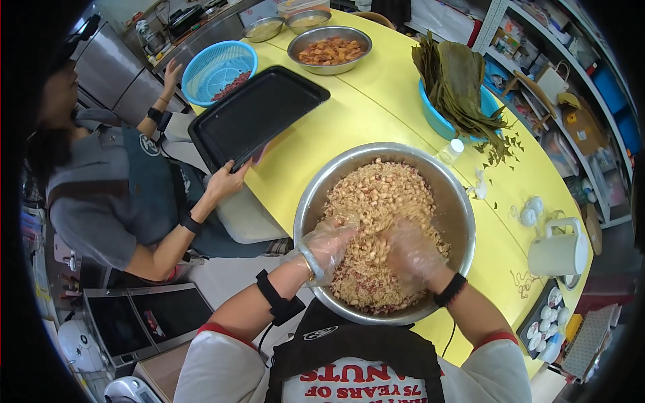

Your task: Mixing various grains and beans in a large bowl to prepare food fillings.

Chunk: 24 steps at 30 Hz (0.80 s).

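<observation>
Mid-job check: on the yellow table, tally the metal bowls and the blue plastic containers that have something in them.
Metal: 4 (large mixing bowl, medium bowl, two small bowls)
Blue plastic: 2 (perforated basket, basin)
Total: 6

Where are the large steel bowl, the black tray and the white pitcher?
Large steel bowl (455, 209): head view, bare inner wall at right.
Black tray (259, 113): head view, middle of its flat face.
White pitcher (555, 256): head view, on its body.
</observation>
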{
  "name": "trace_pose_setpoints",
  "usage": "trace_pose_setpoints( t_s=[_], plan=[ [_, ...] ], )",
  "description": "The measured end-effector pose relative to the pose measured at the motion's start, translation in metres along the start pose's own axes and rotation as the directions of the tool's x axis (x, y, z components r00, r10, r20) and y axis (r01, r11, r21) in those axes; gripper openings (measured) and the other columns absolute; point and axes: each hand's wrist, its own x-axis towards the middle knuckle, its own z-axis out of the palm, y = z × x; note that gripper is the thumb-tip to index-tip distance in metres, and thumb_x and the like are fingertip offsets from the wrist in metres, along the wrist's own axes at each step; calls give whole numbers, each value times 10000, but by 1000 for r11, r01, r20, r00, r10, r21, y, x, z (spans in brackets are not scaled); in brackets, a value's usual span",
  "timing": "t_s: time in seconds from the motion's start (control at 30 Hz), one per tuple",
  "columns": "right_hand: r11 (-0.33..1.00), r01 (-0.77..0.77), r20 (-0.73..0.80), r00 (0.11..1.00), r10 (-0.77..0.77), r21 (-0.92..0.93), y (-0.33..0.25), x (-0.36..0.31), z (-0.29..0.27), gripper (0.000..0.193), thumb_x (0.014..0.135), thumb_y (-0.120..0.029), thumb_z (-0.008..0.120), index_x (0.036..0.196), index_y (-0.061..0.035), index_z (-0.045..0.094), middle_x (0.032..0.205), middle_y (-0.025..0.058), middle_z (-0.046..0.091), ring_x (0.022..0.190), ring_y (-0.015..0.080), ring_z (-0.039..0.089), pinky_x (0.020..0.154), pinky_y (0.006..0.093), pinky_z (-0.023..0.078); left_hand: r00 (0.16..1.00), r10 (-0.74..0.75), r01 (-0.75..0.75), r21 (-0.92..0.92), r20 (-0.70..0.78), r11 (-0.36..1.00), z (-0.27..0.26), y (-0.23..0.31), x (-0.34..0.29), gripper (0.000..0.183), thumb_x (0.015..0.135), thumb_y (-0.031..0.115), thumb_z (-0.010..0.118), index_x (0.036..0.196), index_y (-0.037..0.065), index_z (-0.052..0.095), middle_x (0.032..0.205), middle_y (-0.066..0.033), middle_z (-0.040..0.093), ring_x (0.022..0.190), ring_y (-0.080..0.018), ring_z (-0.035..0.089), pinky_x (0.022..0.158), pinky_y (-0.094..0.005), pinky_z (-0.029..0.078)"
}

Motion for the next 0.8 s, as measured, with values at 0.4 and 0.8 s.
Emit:
trace_pose_setpoints(
  t_s=[0.4,0.8],
  plan=[
    [-399,-196,400,748,529,896,51,-57,40,584,948,-385,458,1405,-49,319,1381,193,431,1242,345,448,1056,464,354,925,-379,342,-445,7,828,-14,-48,-1,570,946,401,495,1396,83,349,1393,-127,437,1251,-276,461,1075,-470,334],
    [-593,-101,409,815,412,799,58,-8,63,586,917,-544,428,1295,-102,506,1275,129,554,1151,296,540,996,512,413,939,-338,344,-260,68,902,-25,-105,75,604,939,552,363,1342,115,471,1296,-132,551,1165,-305,539,1007,-522,383]
  ],
)
